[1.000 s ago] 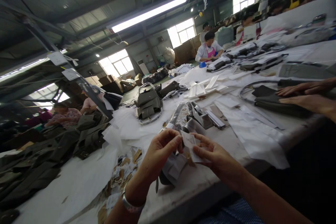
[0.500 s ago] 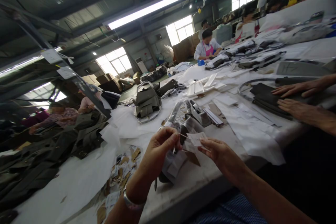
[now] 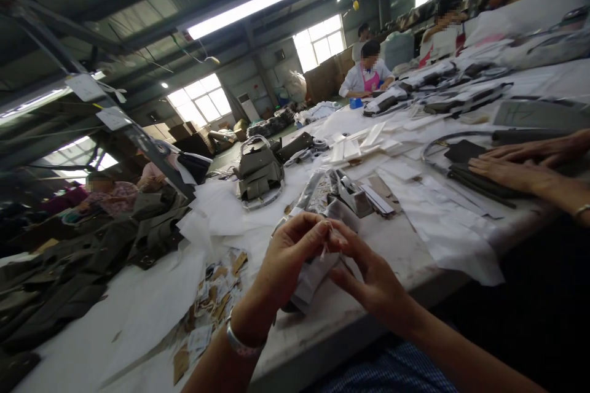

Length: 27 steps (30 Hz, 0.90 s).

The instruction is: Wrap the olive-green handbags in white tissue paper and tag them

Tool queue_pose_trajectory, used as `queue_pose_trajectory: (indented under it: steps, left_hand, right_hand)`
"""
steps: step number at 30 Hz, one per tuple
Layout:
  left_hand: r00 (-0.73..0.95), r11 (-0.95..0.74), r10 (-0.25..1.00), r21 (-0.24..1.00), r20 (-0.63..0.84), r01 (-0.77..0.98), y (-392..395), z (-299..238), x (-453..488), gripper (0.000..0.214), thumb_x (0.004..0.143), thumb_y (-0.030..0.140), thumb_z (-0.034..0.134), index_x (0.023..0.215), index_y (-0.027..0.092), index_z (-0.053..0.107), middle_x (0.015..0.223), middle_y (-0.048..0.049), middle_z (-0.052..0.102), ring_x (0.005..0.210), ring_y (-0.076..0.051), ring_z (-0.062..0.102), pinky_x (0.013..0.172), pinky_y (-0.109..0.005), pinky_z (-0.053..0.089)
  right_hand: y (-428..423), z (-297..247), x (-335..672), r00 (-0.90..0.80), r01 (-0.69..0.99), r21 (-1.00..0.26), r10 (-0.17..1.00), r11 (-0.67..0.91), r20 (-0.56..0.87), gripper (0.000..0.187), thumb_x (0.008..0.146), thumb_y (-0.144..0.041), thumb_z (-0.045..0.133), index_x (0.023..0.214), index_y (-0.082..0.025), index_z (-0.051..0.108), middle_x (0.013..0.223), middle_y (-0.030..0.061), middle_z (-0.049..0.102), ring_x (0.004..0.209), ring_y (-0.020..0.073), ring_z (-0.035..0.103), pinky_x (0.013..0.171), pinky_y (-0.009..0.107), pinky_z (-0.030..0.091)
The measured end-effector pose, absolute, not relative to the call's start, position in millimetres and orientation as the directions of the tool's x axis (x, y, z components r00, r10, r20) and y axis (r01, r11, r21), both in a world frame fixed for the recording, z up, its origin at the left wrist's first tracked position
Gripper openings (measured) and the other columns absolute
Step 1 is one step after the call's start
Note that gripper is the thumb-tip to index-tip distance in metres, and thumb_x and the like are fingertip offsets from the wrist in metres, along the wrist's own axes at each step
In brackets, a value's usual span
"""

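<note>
My left hand [image 3: 288, 258] pinches a thin pale string [image 3: 324, 252], with thumb and fingers closed together. Against those fingertips press the fingers of my right hand [image 3: 373, 276], closed on the same string, its thumb held lower. The white tag is hidden from sight among the fingers. Beneath both hands lies a grey handbag [image 3: 299, 306] partly wrapped in white paper, its clear-wrapped handle [image 3: 313, 187] rising behind my hands. A silvery tape dispenser [image 3: 353, 196] stands just past my fingers.
Loose paper tags and strings [image 3: 216, 288] lie left of my hands. A dark handbag [image 3: 260, 172] stands farther back. White paper strips [image 3: 364, 144] cover the table behind. At right, a co-worker's hands [image 3: 520, 166] press a dark bag [image 3: 479, 178]. Dark bags [image 3: 157, 227] pile up at left.
My right hand has moved left and up to meet my left fingertips. The white tag it held out has gone from view. The co-worker's hands have shifted slightly on the dark bag.
</note>
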<state>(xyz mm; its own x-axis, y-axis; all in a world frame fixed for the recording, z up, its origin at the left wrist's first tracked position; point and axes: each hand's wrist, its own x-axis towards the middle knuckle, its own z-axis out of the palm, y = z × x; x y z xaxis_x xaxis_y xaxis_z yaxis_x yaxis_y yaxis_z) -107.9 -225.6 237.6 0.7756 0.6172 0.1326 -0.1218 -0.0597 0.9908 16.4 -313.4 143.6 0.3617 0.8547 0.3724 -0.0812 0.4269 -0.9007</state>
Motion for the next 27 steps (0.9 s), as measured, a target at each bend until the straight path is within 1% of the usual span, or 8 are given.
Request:
queue_pose_trajectory:
  steps: [3,6,9,12,14,20,24,27]
  left_hand:
    - [0.762,-0.127,0.628,0.987,0.16,-0.103,-221,242,-114,0.019,0.091,0.036,0.066,0.092,0.018,0.063,0.083,-0.0033,0.068,0.077,-0.014,0.063,0.073,-0.025,0.048]
    - [0.748,-0.193,0.65,0.981,0.134,-0.008,-209,241,-130,0.023,0.089,0.039,0.068,0.091,0.016,0.064,0.086,-0.0063,0.071,0.08,-0.016,0.065,0.078,-0.028,0.05]
    - [0.666,-0.24,0.73,0.97,0.154,0.039,-188,233,-152,0.027,0.088,0.043,0.068,0.097,0.017,0.065,0.095,-0.0074,0.071,0.087,-0.019,0.066,0.078,-0.029,0.051]
    - [0.488,-0.325,0.839,0.941,0.243,0.092,-158,219,-173,0.033,0.088,0.047,0.066,0.107,0.02,0.063,0.106,-0.0065,0.068,0.085,-0.016,0.063,0.067,-0.023,0.046]
    - [0.467,-0.333,0.853,0.932,0.231,0.146,-140,208,-185,0.037,0.086,0.048,0.067,0.108,0.019,0.064,0.105,-0.0067,0.067,0.08,-0.014,0.06,0.061,-0.02,0.041]
    - [0.766,-0.197,0.635,0.94,-0.096,0.28,-115,188,-197,0.041,0.074,0.049,0.079,0.093,0.012,0.073,0.075,-0.0034,0.064,0.062,-0.012,0.051,0.056,-0.021,0.037]
    - [0.856,-0.163,0.481,0.94,-0.19,0.301,-107,188,-188,0.042,0.065,0.042,0.087,0.094,0.014,0.074,0.084,-0.0052,0.068,0.077,-0.018,0.059,0.072,-0.027,0.045]
    - [0.872,-0.146,0.436,0.939,-0.223,0.313,-102,186,-183,0.04,0.06,0.039,0.09,0.086,0.013,0.074,0.08,-0.0048,0.068,0.075,-0.019,0.06,0.074,-0.03,0.046]
  right_hand:
    - [-307,150,9,0.395,-0.294,-0.877,0.884,0.381,0.251,0.032,0.084,-0.044,0.073,0.108,-0.022,0.074,0.072,0.0037,0.068,0.074,0.0204,0.066,0.077,0.035,0.055]
    - [-300,145,10,0.373,-0.388,-0.864,0.912,0.321,0.171,0.031,0.081,-0.05,0.073,0.086,-0.02,0.077,0.059,0.0034,0.062,0.065,0.0175,0.061,0.063,0.029,0.05]
    - [-290,133,9,0.318,-0.301,-0.925,0.939,0.233,0.133,0.033,0.08,-0.051,0.073,0.083,-0.019,0.078,0.058,0.0031,0.061,0.061,0.0164,0.056,0.059,0.027,0.046]
    - [-276,122,0,0.263,-0.14,-0.973,0.955,0.181,0.14,0.038,0.086,-0.052,0.065,0.077,-0.017,0.077,0.059,0.0025,0.061,0.058,0.0151,0.052,0.057,0.028,0.041]
    - [-265,117,-9,0.248,0.004,-0.985,0.954,0.171,0.167,0.042,0.089,-0.051,0.059,0.071,-0.017,0.075,0.06,0.003,0.063,0.059,0.016,0.054,0.057,0.028,0.039]
    - [-240,122,-31,0.319,0.264,-0.943,0.904,0.204,0.284,0.039,0.092,-0.049,0.054,0.075,-0.02,0.076,0.065,0.004,0.069,0.064,0.0212,0.061,0.065,0.031,0.042]
    - [-232,125,-40,0.373,0.187,-0.97,0.903,0.154,0.215,0.04,0.09,-0.052,0.057,0.078,-0.02,0.078,0.067,0.0055,0.072,0.066,0.0228,0.063,0.066,0.032,0.045]
    - [-229,122,-43,0.38,0.116,-0.983,0.909,0.139,0.174,0.043,0.089,-0.055,0.058,0.084,-0.018,0.08,0.068,0.0065,0.072,0.066,0.0227,0.063,0.064,0.033,0.047]
